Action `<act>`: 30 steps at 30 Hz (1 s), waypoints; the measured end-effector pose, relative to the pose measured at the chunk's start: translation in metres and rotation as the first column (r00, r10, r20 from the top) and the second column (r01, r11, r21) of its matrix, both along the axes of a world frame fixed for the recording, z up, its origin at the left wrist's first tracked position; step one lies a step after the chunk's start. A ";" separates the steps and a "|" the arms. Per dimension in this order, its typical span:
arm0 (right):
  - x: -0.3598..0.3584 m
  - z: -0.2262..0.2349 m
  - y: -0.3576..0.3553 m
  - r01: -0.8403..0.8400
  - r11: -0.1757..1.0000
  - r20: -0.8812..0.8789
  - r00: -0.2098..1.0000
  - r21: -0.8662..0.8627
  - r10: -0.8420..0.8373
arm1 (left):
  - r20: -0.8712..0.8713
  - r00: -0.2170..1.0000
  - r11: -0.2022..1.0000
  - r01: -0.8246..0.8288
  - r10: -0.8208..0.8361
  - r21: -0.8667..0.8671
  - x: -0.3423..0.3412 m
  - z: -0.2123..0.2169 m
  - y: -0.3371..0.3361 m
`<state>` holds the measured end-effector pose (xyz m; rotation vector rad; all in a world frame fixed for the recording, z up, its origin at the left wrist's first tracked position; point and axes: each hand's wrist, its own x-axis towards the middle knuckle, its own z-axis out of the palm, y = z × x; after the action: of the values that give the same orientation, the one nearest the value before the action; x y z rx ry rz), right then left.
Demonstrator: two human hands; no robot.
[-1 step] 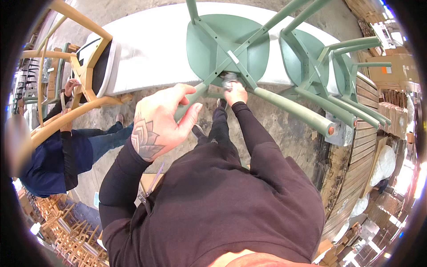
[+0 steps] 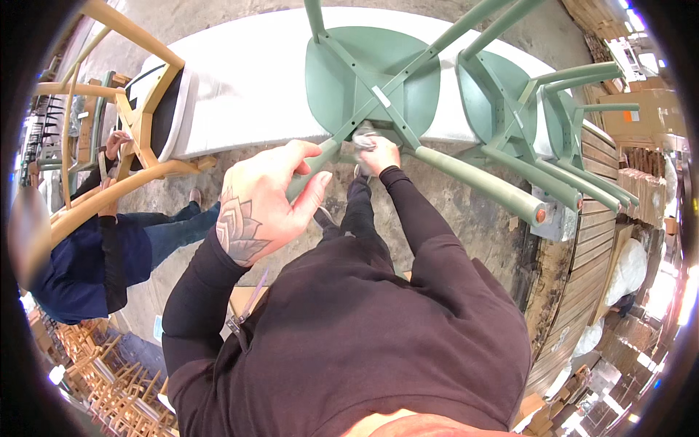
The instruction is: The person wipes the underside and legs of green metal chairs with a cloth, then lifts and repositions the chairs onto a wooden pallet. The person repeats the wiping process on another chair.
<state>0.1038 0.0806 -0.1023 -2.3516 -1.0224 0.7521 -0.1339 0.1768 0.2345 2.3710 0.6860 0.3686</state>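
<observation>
A green chair (image 2: 324,84) lies upside down on a white-covered table (image 2: 240,87), its crossed underframe facing up and two legs pointing toward me. My left hand (image 2: 266,193) is closed around the near left leg (image 2: 331,149), hiding the leg's end. My right hand (image 2: 381,156) grips a crumpled grey cloth (image 2: 366,135) at the seat's near edge, between the two legs. The near right leg (image 2: 484,186) runs out past my right forearm, with nothing holding it.
More upturned green chairs (image 2: 486,95) stand at the right. At the left, a co-worker (image 2: 95,255) handles a wooden chair (image 2: 156,120) with a dark seat. Wooden slats (image 2: 575,291) lie at the right, and stacked wooden chair frames (image 2: 116,382) at the lower left.
My right hand has shifted slightly left and nearer to me with the cloth. The left hand keeps its place on the chair leg.
</observation>
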 end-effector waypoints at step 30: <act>0.078 0.061 0.179 -0.177 0.862 -0.012 0.978 0.476 0.207 | 0.086 0.987 0.987 -0.127 0.135 -0.094 0.010 0.005 0.015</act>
<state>0.1820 0.2597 -0.0414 -1.8155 -1.2633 0.5600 -0.1240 0.1918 0.2391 2.2167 0.8007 0.4913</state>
